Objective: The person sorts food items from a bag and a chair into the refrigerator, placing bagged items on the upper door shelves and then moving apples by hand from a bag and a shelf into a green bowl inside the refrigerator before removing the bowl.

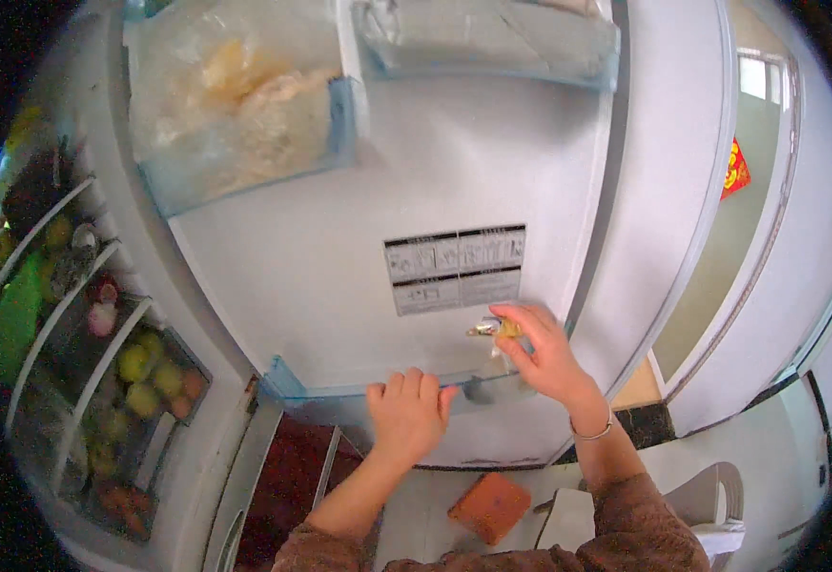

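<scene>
The inner side of an open refrigerator door (301,286) faces me. Low on it runs a clear bluish plastic door bin (330,407). My left hand (407,415) has its fingers curled over the rim of that bin. Above the bin's right part, my right hand (541,350) pinches a small shiny packet (489,327) with silver and yellow parts; what it contains cannot be seen. Something dark (480,390) shows through the bin wall between my hands. A printed label sheet (456,268) is stuck to the door just above the packet.
Upper door bins hold plastic bags (244,107). To the left, refrigerator shelves (105,350) carry round yellow-green fruit (145,372) and other food. An orange-brown stool or box (493,506) stands on the floor below. A grey and white chair (712,500) is at lower right.
</scene>
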`<state>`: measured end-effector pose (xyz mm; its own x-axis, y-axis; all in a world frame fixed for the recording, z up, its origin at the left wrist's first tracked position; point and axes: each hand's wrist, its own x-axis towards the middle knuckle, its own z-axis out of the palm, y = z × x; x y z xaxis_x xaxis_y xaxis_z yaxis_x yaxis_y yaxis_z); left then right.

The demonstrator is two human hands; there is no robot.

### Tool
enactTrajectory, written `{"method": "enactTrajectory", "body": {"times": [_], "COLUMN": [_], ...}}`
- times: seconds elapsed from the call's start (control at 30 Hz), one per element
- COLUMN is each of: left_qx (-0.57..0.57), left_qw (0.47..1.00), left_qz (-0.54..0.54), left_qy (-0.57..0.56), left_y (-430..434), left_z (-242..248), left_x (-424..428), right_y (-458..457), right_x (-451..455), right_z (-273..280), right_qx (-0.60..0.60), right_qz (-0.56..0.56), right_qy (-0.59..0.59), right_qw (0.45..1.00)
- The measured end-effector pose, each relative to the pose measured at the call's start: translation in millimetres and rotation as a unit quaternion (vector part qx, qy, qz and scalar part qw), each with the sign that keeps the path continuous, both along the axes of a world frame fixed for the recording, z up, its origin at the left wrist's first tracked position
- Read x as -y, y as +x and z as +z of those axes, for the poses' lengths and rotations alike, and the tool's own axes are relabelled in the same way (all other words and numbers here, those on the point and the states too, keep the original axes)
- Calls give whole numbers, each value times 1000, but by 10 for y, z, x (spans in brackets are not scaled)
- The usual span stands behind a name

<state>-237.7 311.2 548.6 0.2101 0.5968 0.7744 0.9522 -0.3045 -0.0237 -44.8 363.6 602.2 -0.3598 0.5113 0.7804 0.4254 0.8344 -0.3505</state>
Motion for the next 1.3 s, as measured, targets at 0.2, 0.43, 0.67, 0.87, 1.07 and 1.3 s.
{"method": "enactTrajectory", "body": {"times": [0.2, 0.43, 0.67, 0.87, 1.07, 1.3], "left_qx": [8, 3, 3, 1, 10, 41], "left_qw": [1000, 999, 996, 999, 1000, 998], "left_qz": [4, -2, -8, -25, -25, -49], "left_qy": [-9, -39, -83, -38, 5, -19], "left_y": [-31, 13, -13, -30, -34, -88], "left_z": [-4, 112, 139, 125, 80, 68], "left_x": [34, 88, 113, 93, 57, 88], "right_y": [-111, -90, -567, -1257, -1603, -1637], "right_x": [-31, -100, 321, 414, 137, 264], "right_z": [-80, -79, 1001, 2354, 2827, 2799], "right_qx": [-10, 0, -170, -161, 50, 267], "right_qz": [-25, -70, 18, -143, -352, -350], "right_qy": [-62, 72, 24, 235, 427, 332], "right_qw": [998, 995, 985, 948, 831, 834]}}
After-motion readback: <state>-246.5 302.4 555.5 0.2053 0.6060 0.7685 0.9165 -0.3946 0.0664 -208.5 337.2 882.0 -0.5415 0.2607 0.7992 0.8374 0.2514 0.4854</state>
